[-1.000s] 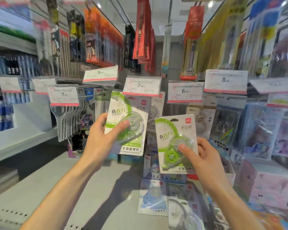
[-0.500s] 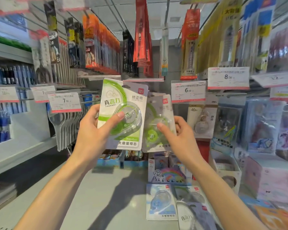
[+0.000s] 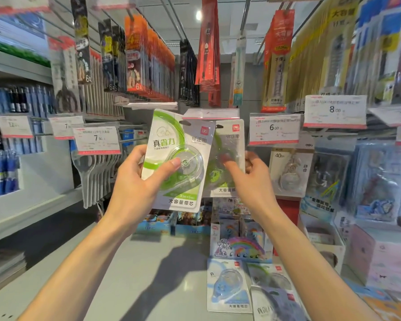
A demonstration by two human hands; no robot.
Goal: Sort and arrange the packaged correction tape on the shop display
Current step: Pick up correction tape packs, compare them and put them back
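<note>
Below the 7-yuan price tag (image 3: 210,114), the left hand (image 3: 134,181) grips a green correction tape pack (image 3: 176,158). Just right, the right hand (image 3: 252,179) pinches a second pack (image 3: 229,144), apparently hanging it; next, its hole must meet the hook.

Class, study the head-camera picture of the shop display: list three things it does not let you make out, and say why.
1. Second green pack, head view: motion-blurred, its left part hidden behind the front green pack.
2. The peg it goes to: hidden behind both packs.
3. Small print on the 6.00 price tag: too small and blurred to read.
</note>
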